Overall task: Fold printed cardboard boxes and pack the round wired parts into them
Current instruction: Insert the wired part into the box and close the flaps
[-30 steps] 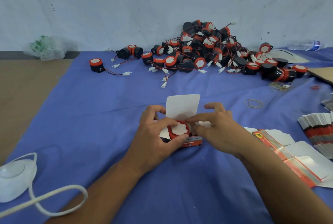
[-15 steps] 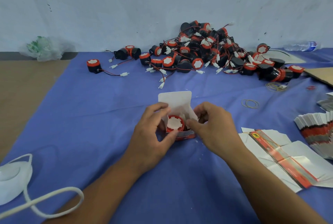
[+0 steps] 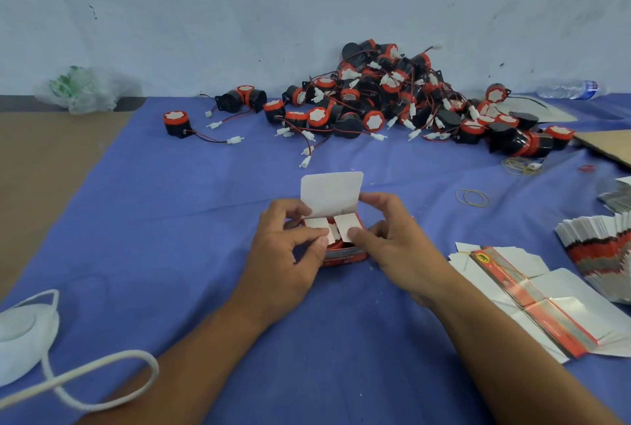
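Observation:
A small red printed box [image 3: 345, 258] stands on the blue cloth [image 3: 177, 213] at the centre, its white lid flap [image 3: 330, 193] upright at the back. A round red part sits inside, mostly covered by two white side flaps [image 3: 346, 230] folded inward. My left hand [image 3: 290, 247] grips the box's left side, thumb pressing the left flap down. My right hand [image 3: 396, 243] holds the right side, thumb on the right flap. A big pile of black and red round wired parts [image 3: 392, 100] lies at the back.
Flat unfolded box blanks [image 3: 532, 298] lie at the right, with a fanned stack of more blanks [image 3: 601, 254] beyond them. Rubber bands [image 3: 473, 197] lie on the cloth. A white mask with a cord [image 3: 24, 332] is at the lower left, a plastic bag [image 3: 82, 90] far left, a bottle [image 3: 570, 90] far right.
The round part's white face was exposed in the open box. Both thumbs have since folded the two side flaps inward over it. The lid flap still stands up.

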The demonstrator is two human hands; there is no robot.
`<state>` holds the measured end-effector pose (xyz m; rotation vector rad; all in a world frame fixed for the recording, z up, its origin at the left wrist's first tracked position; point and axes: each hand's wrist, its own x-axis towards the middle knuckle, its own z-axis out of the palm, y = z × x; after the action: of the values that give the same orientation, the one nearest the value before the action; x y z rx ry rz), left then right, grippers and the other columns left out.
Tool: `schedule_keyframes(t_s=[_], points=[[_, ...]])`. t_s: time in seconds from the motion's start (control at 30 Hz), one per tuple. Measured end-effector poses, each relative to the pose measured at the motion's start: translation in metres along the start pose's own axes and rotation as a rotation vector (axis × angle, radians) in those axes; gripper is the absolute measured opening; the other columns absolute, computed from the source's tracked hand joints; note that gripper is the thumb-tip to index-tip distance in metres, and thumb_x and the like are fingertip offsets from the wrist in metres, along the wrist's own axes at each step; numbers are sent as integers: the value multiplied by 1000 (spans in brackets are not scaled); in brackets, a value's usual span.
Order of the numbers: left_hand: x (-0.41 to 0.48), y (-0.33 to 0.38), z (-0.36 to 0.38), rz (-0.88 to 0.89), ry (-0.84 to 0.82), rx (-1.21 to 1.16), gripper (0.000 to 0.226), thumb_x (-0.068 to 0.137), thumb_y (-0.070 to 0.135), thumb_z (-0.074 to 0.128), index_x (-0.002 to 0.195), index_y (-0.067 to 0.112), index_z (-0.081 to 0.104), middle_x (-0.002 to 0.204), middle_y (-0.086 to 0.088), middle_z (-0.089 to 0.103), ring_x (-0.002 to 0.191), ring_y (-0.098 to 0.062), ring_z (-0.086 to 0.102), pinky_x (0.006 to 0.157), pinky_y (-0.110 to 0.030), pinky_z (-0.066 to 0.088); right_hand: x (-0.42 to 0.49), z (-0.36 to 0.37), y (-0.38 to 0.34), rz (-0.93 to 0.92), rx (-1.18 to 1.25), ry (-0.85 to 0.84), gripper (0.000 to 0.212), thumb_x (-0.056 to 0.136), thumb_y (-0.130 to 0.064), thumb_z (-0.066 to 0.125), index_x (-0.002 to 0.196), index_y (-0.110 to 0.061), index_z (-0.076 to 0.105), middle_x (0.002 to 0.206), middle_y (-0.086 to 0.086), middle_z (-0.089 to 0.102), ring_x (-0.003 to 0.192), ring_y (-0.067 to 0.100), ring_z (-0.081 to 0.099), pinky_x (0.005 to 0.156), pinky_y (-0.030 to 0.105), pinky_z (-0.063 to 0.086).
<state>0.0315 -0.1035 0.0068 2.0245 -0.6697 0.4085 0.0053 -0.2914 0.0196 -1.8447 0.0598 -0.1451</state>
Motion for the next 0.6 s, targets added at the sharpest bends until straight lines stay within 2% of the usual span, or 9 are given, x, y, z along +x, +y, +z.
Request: schedule_keyframes(t_s=[0.07,0.17,0.2,0.23,0.3,0.33,0.4,0.53,0.6], points=[[1,-1,-3,-55,30,-101,12,81,21,68,93,19,71,114,5,46,104,-4,53,90,-8,39,2,-4,2,-59,57,-87,56,96,-8,63,135,-41,42,111,-13,68,60,13,48,55,28,45],[4,-2,-6,-181,-3,-303,51,82,12,75,117,37,46,112,2,51,85,-11,59,75,-19,52,3,-10,2,-98,-18,-144,39,96,-10,64,117,-43,62,68,2,59,54,12,44,54,27,41],[5,-1,-6,-209,-30,-337,58,83,10,75,121,40,44,111,3,55,81,-15,59,73,-23,53,3,-11,3,-106,-47,-132,33,96,-12,66,111,-42,66,70,10,59,55,12,46,55,27,43],[6,-1,-6,-200,-60,-337,55,85,8,73,121,40,49,110,3,59,81,-16,60,76,-28,55,3,-11,4,-124,-78,-122,29,95,-14,67,108,-40,68,83,14,64,61,10,52,59,29,46],[7,-3,-5,-157,-101,-291,42,86,0,65,112,33,66,114,6,64,98,-9,63,89,-34,53,1,-12,4,-168,-108,-148,27,93,-18,70,109,-39,70,115,-2,66,85,3,62,77,28,51],[7,-3,-5,-147,-106,-272,41,85,-2,61,109,30,71,118,10,63,109,-5,61,94,-30,51,-1,-14,4,-175,-105,-194,25,92,-26,71,112,-40,69,124,-12,61,102,-1,62,86,23,50],[6,-2,-5,-161,-127,-231,43,80,8,54,112,30,72,127,16,60,120,2,54,98,-18,46,-3,-17,1,-169,-106,-289,33,87,-46,69,120,-41,66,134,-18,53,123,-3,53,96,16,47],[7,-2,-9,-196,-236,-261,50,78,21,48,123,35,65,140,15,51,128,8,44,103,-15,41,-3,-18,1,-241,-214,-231,43,88,-43,68,129,-32,64,139,-8,52,129,-7,46,96,5,40],[6,-2,-10,-206,-259,-299,48,80,23,50,125,34,63,141,15,49,129,6,43,104,-18,41,-2,-19,4,-236,-209,-245,42,89,-43,67,129,-35,64,140,-12,51,132,-5,45,100,10,41]])
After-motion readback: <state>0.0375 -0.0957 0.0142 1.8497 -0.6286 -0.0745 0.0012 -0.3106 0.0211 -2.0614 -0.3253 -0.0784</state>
